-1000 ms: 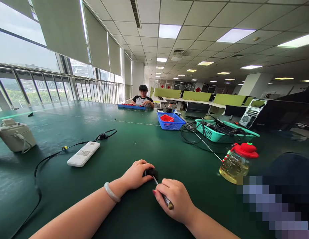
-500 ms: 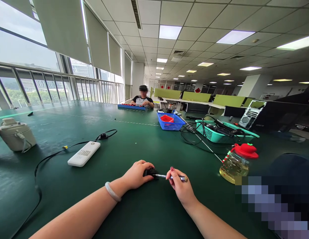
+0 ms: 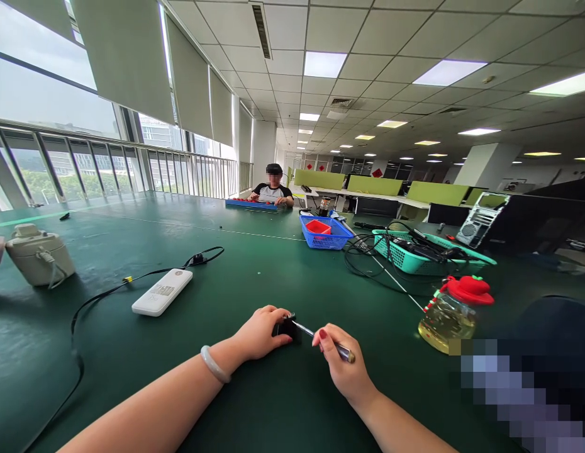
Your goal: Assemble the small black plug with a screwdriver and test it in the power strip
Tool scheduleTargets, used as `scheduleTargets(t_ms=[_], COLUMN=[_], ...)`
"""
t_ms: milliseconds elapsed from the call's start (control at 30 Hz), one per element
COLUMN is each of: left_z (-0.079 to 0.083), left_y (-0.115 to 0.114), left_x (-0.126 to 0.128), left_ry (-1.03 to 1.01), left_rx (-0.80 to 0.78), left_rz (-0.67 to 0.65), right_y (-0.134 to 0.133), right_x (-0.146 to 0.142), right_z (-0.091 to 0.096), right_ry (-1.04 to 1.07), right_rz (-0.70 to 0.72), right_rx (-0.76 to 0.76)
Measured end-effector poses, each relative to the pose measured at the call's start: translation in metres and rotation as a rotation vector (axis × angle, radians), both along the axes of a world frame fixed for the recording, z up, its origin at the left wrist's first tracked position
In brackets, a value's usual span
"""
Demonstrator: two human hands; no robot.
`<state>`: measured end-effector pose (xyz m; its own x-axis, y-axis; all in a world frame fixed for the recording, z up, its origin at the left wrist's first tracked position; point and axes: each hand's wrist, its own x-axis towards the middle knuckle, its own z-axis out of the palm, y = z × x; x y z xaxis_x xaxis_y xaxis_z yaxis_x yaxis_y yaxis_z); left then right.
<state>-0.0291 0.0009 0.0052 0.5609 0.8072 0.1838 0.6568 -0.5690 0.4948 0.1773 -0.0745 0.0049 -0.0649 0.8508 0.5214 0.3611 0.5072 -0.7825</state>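
On the green tabletop [image 3: 217,402], my left hand [image 3: 261,333] is closed round a small black block-like part [image 3: 285,328]; its exact kind I cannot make out. The hand covers the part's left side. My right hand [image 3: 342,362] grips a screwdriver [image 3: 306,329] with a slim metal shaft and a silvery handle. The shaft slants up to the left, and its tip meets the upper right of the black part. Left of my hands lies a white power bank [image 3: 163,292] beside a black cable [image 3: 104,291].
A jar with a red lid [image 3: 469,290] stands at the right. Behind it are a teal basket of cables [image 3: 415,267] and a blue basket [image 3: 326,240] holding a red tray [image 3: 317,227]. A beige bottle [image 3: 40,257] stands left. Across the table sits a person [image 3: 273,189].
The screwdriver has gone from nearly level to a steeper slant, its tip higher on the black part and its handle lower. The black part looks tilted more upright in my left hand.
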Motion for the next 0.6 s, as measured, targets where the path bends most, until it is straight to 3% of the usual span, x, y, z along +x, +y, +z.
scheduleTargets(t_ms=[100, 267, 433, 600], left_z=[-0.001, -0.001, 0.003, 0.008], left_y=[0.0, 0.0, -0.003, -0.006], left_x=[0.0, 0.0, 0.001, 0.001], left_ry=[0.003, -0.007, 0.013, 0.028], left_rx=[0.007, 0.002, 0.014, -0.008], left_rz=[0.002, -0.017, -0.038, -0.037], right_y=[-0.002, 0.005, 0.014, 0.022], right_x=[0.0, 0.002, 0.003, 0.006], right_z=[0.002, -0.003, -0.011, -0.015], right_ry=[-0.058, -0.039, 0.07, 0.326], right_rz=[-0.008, -0.036, -0.023, -0.04], right_rx=[0.082, 0.05, -0.101, -0.316])
